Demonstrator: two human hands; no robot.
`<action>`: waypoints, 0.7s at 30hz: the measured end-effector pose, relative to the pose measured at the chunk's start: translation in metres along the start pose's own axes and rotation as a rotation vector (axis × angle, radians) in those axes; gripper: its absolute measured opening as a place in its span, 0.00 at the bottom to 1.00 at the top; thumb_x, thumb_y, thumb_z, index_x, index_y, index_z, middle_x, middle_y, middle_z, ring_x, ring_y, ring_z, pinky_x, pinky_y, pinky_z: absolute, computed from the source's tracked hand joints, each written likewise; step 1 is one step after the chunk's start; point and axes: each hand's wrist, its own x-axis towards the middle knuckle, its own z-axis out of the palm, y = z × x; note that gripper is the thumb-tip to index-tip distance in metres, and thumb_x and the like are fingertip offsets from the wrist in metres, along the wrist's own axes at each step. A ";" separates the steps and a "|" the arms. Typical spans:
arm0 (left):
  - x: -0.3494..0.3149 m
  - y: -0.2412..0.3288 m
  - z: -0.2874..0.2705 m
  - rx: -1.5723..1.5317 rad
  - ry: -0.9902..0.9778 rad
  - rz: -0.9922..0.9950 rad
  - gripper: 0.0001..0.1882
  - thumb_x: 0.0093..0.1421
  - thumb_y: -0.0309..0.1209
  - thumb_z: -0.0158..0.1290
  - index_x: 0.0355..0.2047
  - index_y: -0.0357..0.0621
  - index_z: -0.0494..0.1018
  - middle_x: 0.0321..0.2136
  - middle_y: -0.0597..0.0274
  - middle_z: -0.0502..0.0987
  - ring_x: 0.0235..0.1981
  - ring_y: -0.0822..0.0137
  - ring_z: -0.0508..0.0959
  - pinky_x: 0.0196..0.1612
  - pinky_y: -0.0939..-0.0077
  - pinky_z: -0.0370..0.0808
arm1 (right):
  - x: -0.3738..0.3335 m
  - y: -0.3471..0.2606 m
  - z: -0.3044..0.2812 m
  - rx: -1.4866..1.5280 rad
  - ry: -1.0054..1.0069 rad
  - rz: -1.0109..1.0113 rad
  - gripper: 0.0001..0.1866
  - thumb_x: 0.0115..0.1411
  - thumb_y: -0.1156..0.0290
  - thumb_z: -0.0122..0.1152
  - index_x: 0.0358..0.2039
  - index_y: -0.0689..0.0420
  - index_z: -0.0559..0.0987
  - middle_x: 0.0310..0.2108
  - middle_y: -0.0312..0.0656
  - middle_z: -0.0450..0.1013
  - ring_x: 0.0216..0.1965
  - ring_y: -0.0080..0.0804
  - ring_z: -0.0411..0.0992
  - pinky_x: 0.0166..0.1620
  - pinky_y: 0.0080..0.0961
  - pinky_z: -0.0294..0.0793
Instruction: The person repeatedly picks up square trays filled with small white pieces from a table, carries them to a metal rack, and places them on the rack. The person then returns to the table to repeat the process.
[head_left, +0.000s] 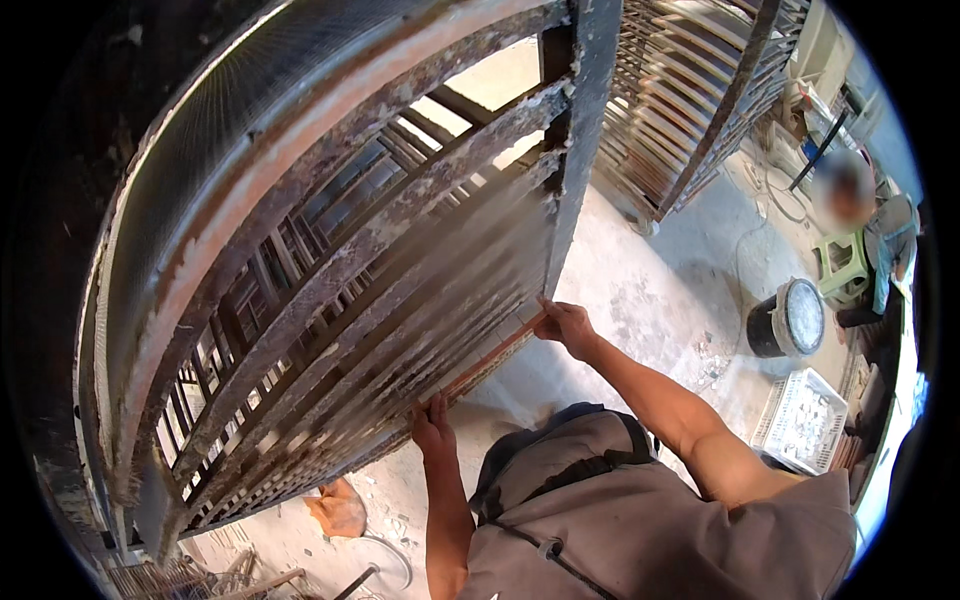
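Note:
A tall metal rack (582, 130) with many closely stacked, dirt-crusted slatted shelves fills the left and middle of the view. Low on its near side, a long thin reddish-brown board (492, 358) lies level with one of the shelves. My left hand (433, 426) has its fingers closed at the board's left end. At the other end, beside the rack's upright post, my right hand (566, 326) pinches the board's edge. How far the board reaches into the rack is hidden.
A second slatted rack (680, 90) stands at the far right. On the right are a black bucket (768, 328), a white plastic crate (805, 420) and a green stool (845, 265), with a seated person (890, 230) nearby. An orange-brown piece (338, 508) lies on the floor at lower left.

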 end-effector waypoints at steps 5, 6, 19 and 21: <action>0.001 -0.007 0.001 -0.004 0.042 0.028 0.16 0.58 0.36 0.32 0.41 0.37 0.58 0.35 0.52 0.67 0.38 0.60 0.69 0.45 0.68 0.67 | -0.002 -0.002 -0.001 0.038 0.001 0.007 0.18 0.53 0.58 0.48 0.24 0.64 0.70 0.19 0.41 0.67 0.21 0.27 0.68 0.28 0.21 0.71; 0.001 -0.007 0.001 -0.006 0.036 0.034 0.16 0.58 0.36 0.32 0.40 0.37 0.58 0.35 0.53 0.68 0.38 0.60 0.69 0.45 0.68 0.67 | -0.003 -0.002 -0.001 0.046 0.006 0.004 0.18 0.53 0.59 0.48 0.24 0.63 0.70 0.19 0.41 0.67 0.21 0.27 0.68 0.28 0.21 0.71; -0.002 0.009 0.016 -0.144 -0.050 -0.110 0.19 0.58 0.36 0.32 0.44 0.32 0.55 0.41 0.48 0.64 0.40 0.56 0.68 0.43 0.69 0.68 | 0.015 -0.003 -0.008 -0.002 -0.019 0.036 0.18 0.52 0.60 0.47 0.24 0.65 0.71 0.20 0.45 0.68 0.21 0.31 0.68 0.26 0.23 0.71; -0.009 0.008 0.009 -0.190 -0.147 -0.095 0.21 0.57 0.37 0.33 0.45 0.33 0.54 0.41 0.47 0.63 0.40 0.55 0.69 0.42 0.67 0.69 | 0.016 -0.009 -0.010 0.000 -0.059 0.100 0.19 0.52 0.59 0.45 0.29 0.65 0.69 0.23 0.47 0.69 0.23 0.33 0.69 0.27 0.26 0.72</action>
